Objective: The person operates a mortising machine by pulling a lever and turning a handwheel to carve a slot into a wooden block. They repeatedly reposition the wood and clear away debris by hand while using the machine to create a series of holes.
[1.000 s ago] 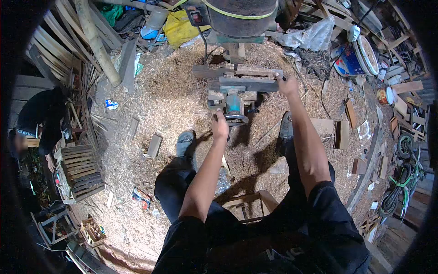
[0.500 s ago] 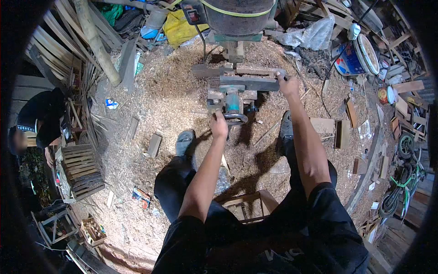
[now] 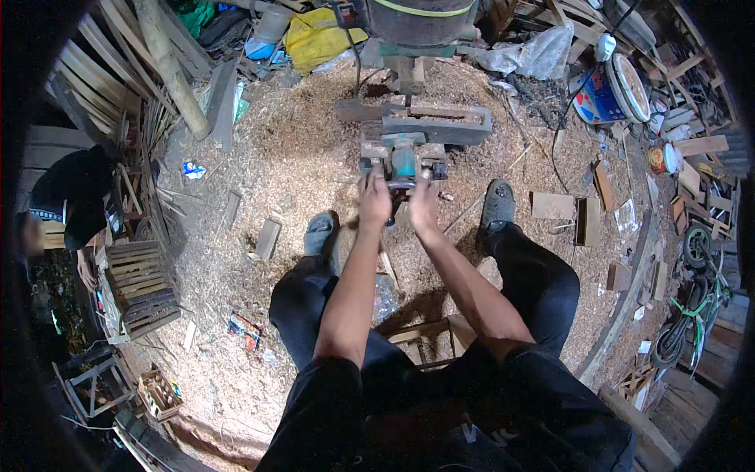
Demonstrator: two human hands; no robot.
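Both my hands are at the dark handwheel (image 3: 403, 186) on the front of a green-and-grey machine vise (image 3: 403, 161). My left hand (image 3: 375, 200) is closed on the wheel's left side. My right hand (image 3: 423, 206) is closed on its right side, with the fingertips partly hidden. Behind the wheel, a wooden piece (image 3: 452, 112) with a long recess lies against the vise's grey jaw bar (image 3: 456, 134). A machine with a round dark housing (image 3: 421, 23) stands above and beyond it.
Wood shavings (image 3: 228, 291) cover the floor. Wooden strips (image 3: 94, 79) lean at the left, near another person (image 3: 75, 189) and a slatted crate (image 3: 141, 287). On the right are a paint bucket (image 3: 629, 86), a bicycle (image 3: 692, 307) and wood offcuts (image 3: 588, 222). A cable (image 3: 570, 118) crosses the floor.
My right hand has left the right end of the wooden piece and moved down and left to the handwheel. My left hand stays at the wheel. The view has shifted slightly.
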